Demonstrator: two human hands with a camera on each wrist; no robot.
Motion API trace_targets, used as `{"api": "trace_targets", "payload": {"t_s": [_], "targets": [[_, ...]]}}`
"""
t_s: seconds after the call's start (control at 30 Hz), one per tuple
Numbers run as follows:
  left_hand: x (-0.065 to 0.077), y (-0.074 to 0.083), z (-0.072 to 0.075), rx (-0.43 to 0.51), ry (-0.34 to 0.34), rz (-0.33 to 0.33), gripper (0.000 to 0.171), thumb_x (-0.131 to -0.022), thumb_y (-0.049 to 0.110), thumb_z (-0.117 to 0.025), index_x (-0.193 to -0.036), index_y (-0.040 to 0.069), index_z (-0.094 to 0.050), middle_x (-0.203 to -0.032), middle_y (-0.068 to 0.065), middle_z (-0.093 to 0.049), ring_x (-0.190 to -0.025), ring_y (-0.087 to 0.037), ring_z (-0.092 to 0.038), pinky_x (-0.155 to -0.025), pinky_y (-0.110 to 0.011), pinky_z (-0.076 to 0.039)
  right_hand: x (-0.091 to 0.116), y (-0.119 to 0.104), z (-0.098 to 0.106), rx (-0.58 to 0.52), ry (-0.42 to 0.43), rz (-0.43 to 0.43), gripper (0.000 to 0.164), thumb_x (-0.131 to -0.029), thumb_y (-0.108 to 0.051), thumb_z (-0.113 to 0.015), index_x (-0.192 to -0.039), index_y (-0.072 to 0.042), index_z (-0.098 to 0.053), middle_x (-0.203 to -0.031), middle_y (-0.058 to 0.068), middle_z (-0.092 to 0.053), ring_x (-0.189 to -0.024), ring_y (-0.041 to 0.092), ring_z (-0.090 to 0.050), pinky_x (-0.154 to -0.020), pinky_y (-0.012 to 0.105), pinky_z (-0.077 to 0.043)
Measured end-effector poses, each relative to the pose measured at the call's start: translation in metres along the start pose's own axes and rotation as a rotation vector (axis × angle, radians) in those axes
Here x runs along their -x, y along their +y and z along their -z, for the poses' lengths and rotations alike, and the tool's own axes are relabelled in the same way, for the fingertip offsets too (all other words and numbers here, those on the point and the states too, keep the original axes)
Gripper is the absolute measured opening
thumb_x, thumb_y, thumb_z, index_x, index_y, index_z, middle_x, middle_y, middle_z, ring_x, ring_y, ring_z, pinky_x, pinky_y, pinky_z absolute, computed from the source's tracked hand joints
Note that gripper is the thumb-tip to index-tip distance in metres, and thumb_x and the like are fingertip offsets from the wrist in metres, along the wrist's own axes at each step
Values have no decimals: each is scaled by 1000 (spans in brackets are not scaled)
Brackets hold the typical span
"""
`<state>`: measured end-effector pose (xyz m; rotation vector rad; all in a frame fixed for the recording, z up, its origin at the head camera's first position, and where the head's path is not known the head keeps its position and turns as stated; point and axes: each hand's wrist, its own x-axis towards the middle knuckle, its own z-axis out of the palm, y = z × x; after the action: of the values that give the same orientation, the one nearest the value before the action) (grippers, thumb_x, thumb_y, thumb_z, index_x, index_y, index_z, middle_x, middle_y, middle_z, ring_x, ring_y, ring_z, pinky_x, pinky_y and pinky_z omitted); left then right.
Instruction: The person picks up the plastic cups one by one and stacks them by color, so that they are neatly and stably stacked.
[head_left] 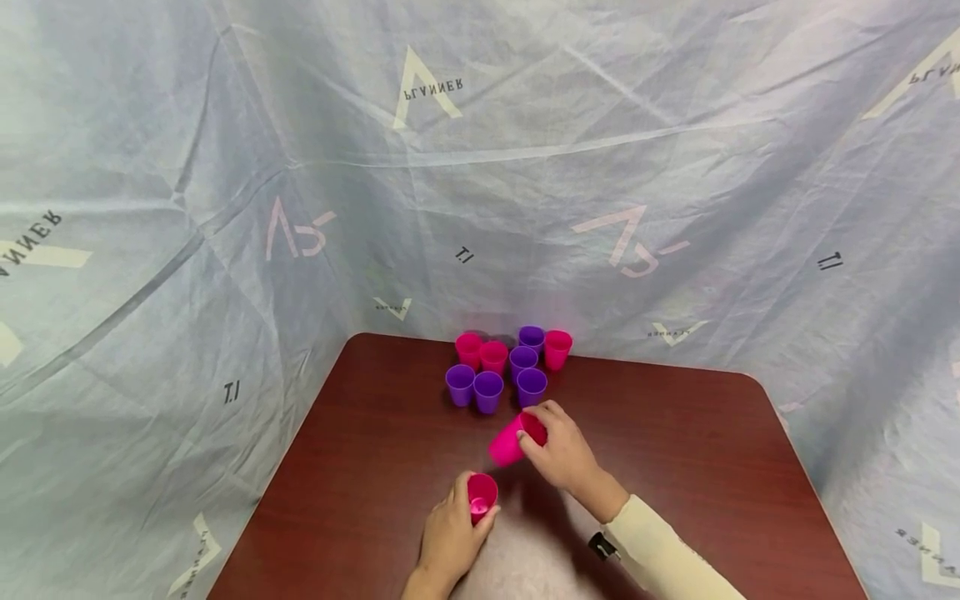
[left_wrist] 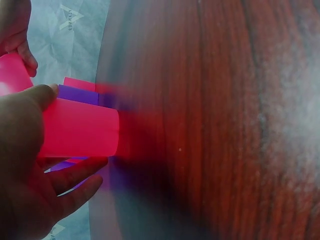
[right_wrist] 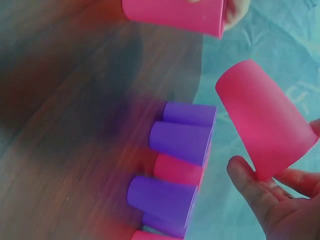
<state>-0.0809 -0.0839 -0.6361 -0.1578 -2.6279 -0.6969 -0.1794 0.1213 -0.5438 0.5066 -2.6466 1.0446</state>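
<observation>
My left hand (head_left: 448,533) grips an upright pink cup (head_left: 482,495), its thumb on one side and fingers on the other. In the left wrist view that pink cup (left_wrist: 82,127) has its base on or very near the table. A second pink cup (head_left: 510,442) is held by its rim end in my right hand (head_left: 558,450), tilted, its mouth toward the palm. The right wrist view shows this tilted cup (right_wrist: 265,117) in the air, the thumb and fingers of the right hand (right_wrist: 280,202) at its wider end.
Beyond the hands stand several purple cups (head_left: 488,393) and pink cups (head_left: 557,350), upright and grouped near the far edge of the brown table (head_left: 360,467). A grey printed cloth (head_left: 487,192) hangs behind the table and along its sides.
</observation>
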Motion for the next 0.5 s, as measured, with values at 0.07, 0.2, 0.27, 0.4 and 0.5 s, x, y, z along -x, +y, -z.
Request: {"api": "trace_targets", "payload": {"t_s": [0.07, 0.2, 0.27, 0.4, 0.5], "targets": [[-1, 0, 1, -4, -16, 8, 66, -84, 42, -88, -132, 8, -56, -103, -9, -77, -81, -27, -77, -68, -43, -60, 1, -2, -4, -44, -12, -2, 39, -90, -26, -77, -124, -6, -74, -111, 0, -67, -91, 9, -63, -78, 28, -56], [-2, 0, 2, -8, -38, 17, 67, -86, 43, -86, -133, 7, -55, -103, -9, -76, -81, -28, -77, -67, -44, -60, 3, -7, -9, -127, -45, -35, 35, -90, -24, -77, -120, -9, -74, -109, -4, -67, -88, 6, -61, -76, 23, -54], [-1, 0, 2, -13, -42, 17, 69, -86, 44, -86, -133, 6, -55, -103, -9, -76, -80, -27, -77, -67, -44, -59, 5, -9, -10, -143, -62, -37, 34, -89, -24, -78, -119, -10, -75, -109, -4, -67, -88, 7, -61, -77, 23, -54], [0, -2, 0, -17, -31, 3, 71, -84, 44, -88, -134, 5, -55, -100, -8, -76, -77, -26, -76, -65, -43, -58, 9, -14, -12, -141, -91, 4, 35, -88, -25, -79, -119, -10, -75, -110, -4, -68, -92, 8, -63, -79, 25, -55], [0, -4, -1, -19, -20, -14, 71, -83, 44, -89, -133, 6, -56, -98, -7, -75, -73, -25, -75, -63, -42, -57, 12, -17, -14, -137, -116, 39, 37, -88, -26, -80, -121, -10, -74, -111, -5, -67, -96, 7, -64, -80, 24, -56]]}}
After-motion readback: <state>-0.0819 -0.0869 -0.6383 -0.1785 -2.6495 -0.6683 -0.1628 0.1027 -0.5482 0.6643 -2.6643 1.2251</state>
